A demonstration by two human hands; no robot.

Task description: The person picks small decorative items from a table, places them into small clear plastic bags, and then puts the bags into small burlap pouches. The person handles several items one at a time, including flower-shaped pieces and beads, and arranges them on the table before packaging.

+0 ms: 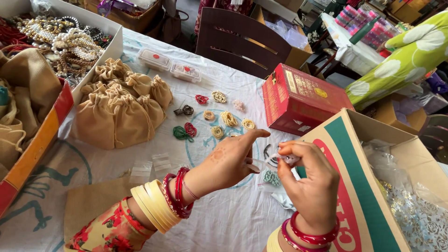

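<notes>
At the far left a white cardboard tray of beaded necklaces [95, 21] is seen; near it tan cloth drawstring pouches [122, 105] are heaped; small coloured bangle rings [215, 116] are scattered mid-table; the left hand [228, 161] is held with fingers apart, touching a small clear plastic packet [285, 158], judged light, thin and slippery, best pinched at its edge; the right hand [308, 179] is pinched on it; a red printed box [298, 98] lies farther right.

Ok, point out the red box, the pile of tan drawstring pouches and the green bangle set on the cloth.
red box [298, 100], head view, on its slanted top face.
tan drawstring pouches [122, 109], head view, middle of the pile.
green bangle set [180, 134], head view, on the ring stack.
</notes>
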